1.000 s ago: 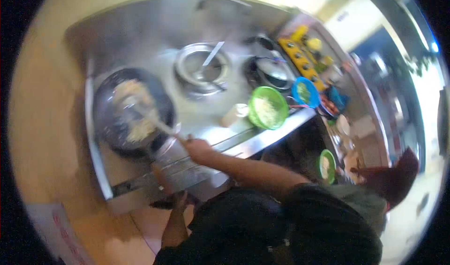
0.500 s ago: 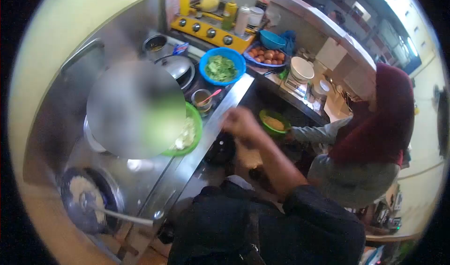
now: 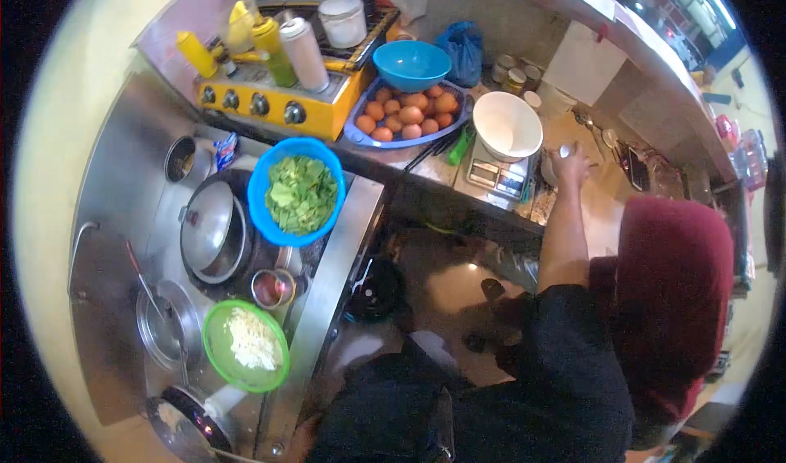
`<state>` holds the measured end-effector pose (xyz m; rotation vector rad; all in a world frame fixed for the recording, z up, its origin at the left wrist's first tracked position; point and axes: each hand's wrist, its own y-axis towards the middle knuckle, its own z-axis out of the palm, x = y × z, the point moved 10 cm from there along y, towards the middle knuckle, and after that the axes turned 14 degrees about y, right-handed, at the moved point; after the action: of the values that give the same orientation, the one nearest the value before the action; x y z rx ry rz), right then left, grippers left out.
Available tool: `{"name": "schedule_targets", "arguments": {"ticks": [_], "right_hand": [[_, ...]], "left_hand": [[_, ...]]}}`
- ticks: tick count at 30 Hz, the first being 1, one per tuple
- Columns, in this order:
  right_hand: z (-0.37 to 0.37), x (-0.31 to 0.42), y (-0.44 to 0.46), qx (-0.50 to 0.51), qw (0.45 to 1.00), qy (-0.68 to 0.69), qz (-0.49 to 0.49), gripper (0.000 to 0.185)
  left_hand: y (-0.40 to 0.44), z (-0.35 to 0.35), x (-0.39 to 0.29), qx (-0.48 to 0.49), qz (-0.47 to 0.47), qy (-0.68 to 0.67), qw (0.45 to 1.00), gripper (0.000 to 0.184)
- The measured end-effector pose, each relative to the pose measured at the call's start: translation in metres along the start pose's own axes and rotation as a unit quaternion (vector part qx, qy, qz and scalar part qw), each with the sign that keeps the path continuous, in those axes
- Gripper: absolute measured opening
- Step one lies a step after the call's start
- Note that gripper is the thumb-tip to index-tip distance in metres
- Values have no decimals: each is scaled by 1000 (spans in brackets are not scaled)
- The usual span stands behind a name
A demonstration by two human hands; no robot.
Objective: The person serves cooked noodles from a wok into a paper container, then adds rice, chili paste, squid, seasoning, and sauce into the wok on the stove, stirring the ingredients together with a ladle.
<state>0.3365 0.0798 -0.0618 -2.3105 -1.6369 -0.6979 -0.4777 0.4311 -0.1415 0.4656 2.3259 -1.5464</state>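
My right hand [image 3: 574,167] reaches over the counter at the right, beside a white bowl [image 3: 508,126] on a digital scale [image 3: 498,176]. Its fingers are closed around something small and shiny, too small to name. Only a strip of skin, perhaps my left arm, shows at the bottom edge; my left hand itself is out of sight. On the stove at the lower left lies the dark wok [image 3: 196,418], partly cut off, with pale food in it. A green basket [image 3: 282,356] of white chopped food stands near it.
A blue basin [image 3: 259,189] holds cut greens. Behind it are a yellow stove [image 3: 327,119] with bottles, a basket of eggs [image 3: 409,115] and a light blue bowl [image 3: 412,63]. A lidded pan [image 3: 209,225] sits at left. A person in a dark red head covering [image 3: 675,299] stands close at right.
The view has swung right, away from the wok. My right hand has let go of the wok's utensil and now reaches over the right counter. The other person's bowl is no longer visible.
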Motion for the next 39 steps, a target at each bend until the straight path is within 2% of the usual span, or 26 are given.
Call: {"name": "schedule_targets", "arguments": {"ticks": [3,5,6,8,10,11,12,13,14,15,16,18,20,22,23,25,26,27,28,29,30,31,32,34,37,39], "right_hand": [[-16,-5,3,14,1000,26,0,85],[-55,9,-27,8,998,62,-20,83],[-70,13,-41,3,996,81,-33,82],[-84,16,-75,-1,970,168,-176,77],[-66,24,-130,176,901,362,-159,76],[-62,44,-168,225,880,338,-246,76],[-57,65,-217,377,837,366,-154,78],[-49,84,-255,418,819,315,-236,77],[-77,125,-300,462,791,252,-313,72],[-94,137,-310,416,827,248,-284,66],[-105,148,-319,401,813,234,-351,65],[-121,159,-336,364,774,211,-474,61],[-129,155,-351,358,740,211,-529,56],[-136,147,-358,351,711,200,-575,55],[-139,143,-361,347,695,193,-599,54],[-154,138,-314,300,741,284,-530,58],[-137,115,-264,267,825,279,-412,60],[-122,86,-219,234,888,279,-281,64],[-114,72,-181,161,903,236,-322,68],[-74,42,-135,132,922,195,-308,72],[-61,33,-116,92,950,98,-282,69],[-53,25,-100,51,966,-2,-252,67],[-38,18,-87,53,970,20,-238,62],[-3,7,-61,53,973,66,-215,51],[68,-24,-44,131,982,126,-50,36],[63,-17,-46,107,985,134,-31,34]], "left_hand": [[16,3,-59,28,107,3,994,50],[29,-11,-146,3,52,-61,997,47],[50,-8,-187,11,127,-56,990,44],[85,9,-270,49,253,-109,960,44],[109,45,-352,169,303,-222,911,65],[110,63,-390,238,307,-306,869,70],[105,80,-424,305,306,-386,815,76],[109,93,-447,293,345,-408,793,76],[112,98,-464,279,382,-429,769,75],[108,98,-474,309,309,-479,761,72],[117,106,-466,343,249,-478,769,72],[116,112,-460,376,250,-446,773,74],[123,131,-443,510,194,-402,735,73],[152,137,-423,548,148,-347,747,71],[170,135,-413,523,131,-317,781,69],[184,124,-397,466,108,-296,827,70],[183,114,-394,436,101,-303,841,73],[175,106,-392,453,111,-322,824,74],[163,100,-392,470,120,-342,805,76],[154,96,-395,451,100,-392,795,78],[138,92,-399,512,164,-402,741,83],[120,89,-404,542,168,-430,703,84],[101,86,-406,570,168,-455,663,85],[96,80,-384,554,152,-474,667,81],[73,61,-361,500,150,-505,687,79],[62,47,-343,462,158,-525,697,77]]}}
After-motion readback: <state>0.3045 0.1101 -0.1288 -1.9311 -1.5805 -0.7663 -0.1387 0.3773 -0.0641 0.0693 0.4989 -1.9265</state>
